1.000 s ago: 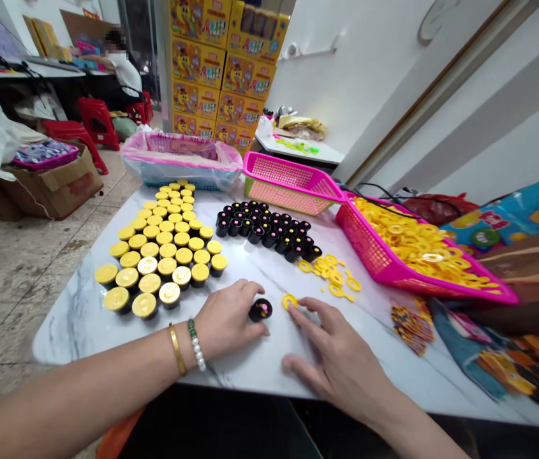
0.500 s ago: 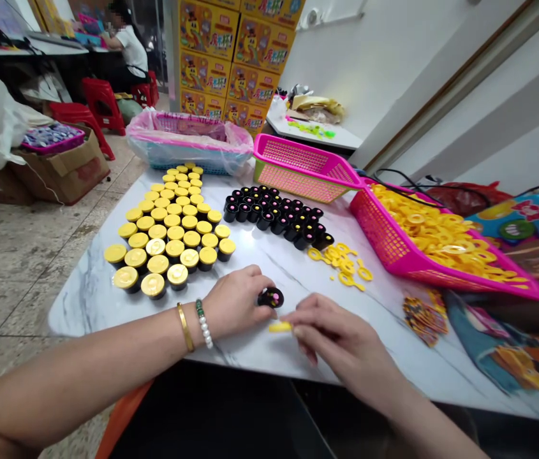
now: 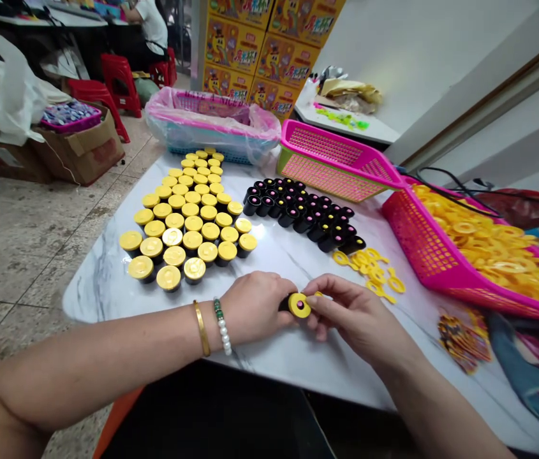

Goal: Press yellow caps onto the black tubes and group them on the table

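My left hand (image 3: pixel 262 306) is closed around a small black cup (image 3: pixel 284 304), held tilted with its mouth toward the right. Against that mouth my right hand (image 3: pixel 346 312) pinches a yellow plastic ring with a handle (image 3: pixel 299 305); a pink dot shows through its hole. Behind my right hand lie several loose yellow rings (image 3: pixel 369 268). Black cups with pink or yellow dots inside (image 3: pixel 298 207) stand in a cluster at the middle. Left of them, many black cups with yellow lids (image 3: pixel 192 240) are set out in rows.
A pink basket (image 3: pixel 422 255) full of yellow rings stands at the right. Behind are another pink basket (image 3: pixel 340 153) and a plastic-lined basket (image 3: pixel 212 137). Printed packets (image 3: pixel 464 338) lie near the right edge. A person (image 3: pixel 149 29) sits far back, left of stacked yellow cartons (image 3: pixel 235 44).
My right hand has brought the yellow ring left and up against the mouth of the black cup. My left hand still holds the cup. The whole view has shifted.
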Action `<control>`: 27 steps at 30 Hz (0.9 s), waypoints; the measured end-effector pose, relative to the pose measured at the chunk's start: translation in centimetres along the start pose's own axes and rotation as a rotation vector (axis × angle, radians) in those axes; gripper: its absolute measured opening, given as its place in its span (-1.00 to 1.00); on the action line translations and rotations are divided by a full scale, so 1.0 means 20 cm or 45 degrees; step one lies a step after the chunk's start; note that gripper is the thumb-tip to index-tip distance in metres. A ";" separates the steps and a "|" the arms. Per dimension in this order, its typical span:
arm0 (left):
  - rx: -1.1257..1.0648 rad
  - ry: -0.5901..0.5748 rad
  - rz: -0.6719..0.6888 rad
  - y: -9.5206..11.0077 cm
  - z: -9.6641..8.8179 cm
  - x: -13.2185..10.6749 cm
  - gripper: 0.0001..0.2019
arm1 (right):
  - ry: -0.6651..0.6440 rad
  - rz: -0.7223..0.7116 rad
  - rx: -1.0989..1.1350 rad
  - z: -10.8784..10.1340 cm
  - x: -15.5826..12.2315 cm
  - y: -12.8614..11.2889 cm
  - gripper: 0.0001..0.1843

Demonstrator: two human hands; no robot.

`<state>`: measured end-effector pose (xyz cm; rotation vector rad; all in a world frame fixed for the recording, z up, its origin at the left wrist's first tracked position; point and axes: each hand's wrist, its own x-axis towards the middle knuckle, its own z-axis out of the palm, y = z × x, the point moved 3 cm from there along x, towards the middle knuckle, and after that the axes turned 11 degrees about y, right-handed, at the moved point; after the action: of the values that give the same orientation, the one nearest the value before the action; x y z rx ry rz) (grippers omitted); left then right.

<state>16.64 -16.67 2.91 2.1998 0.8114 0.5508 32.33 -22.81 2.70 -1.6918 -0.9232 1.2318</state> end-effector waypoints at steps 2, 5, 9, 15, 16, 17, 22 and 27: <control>-0.041 -0.010 -0.026 0.00 0.00 0.00 -0.83 | 0.003 0.013 0.039 0.01 0.00 0.01 -0.60; -0.056 -0.004 -0.053 -0.01 0.00 0.00 -0.82 | 0.005 0.013 0.061 0.03 -0.01 0.02 -0.61; -0.041 0.005 -0.062 -0.01 0.01 0.00 -0.85 | 0.028 0.031 0.103 0.04 0.01 0.01 -0.61; -0.123 0.017 -0.058 0.01 0.00 0.00 -0.86 | -0.039 0.076 0.071 0.05 0.03 -0.02 -0.58; -0.155 0.006 -0.074 0.01 -0.01 -0.01 -0.85 | -0.045 0.079 0.055 0.05 0.02 -0.02 -0.57; -0.192 -0.006 -0.098 0.02 -0.02 -0.01 -0.84 | -0.052 0.083 0.043 0.06 0.02 -0.02 -0.56; -0.381 -0.052 -0.327 0.00 -0.03 0.01 -0.67 | -0.039 0.045 -0.059 0.08 0.00 -0.03 -0.60; -0.437 -0.067 -0.311 -0.01 0.00 0.00 -0.65 | 0.033 -0.038 -0.020 0.08 -0.02 -0.04 -0.62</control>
<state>16.51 -16.60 2.87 1.7666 0.8721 0.4694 30.56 -22.50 3.17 -1.6969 -0.9416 1.1829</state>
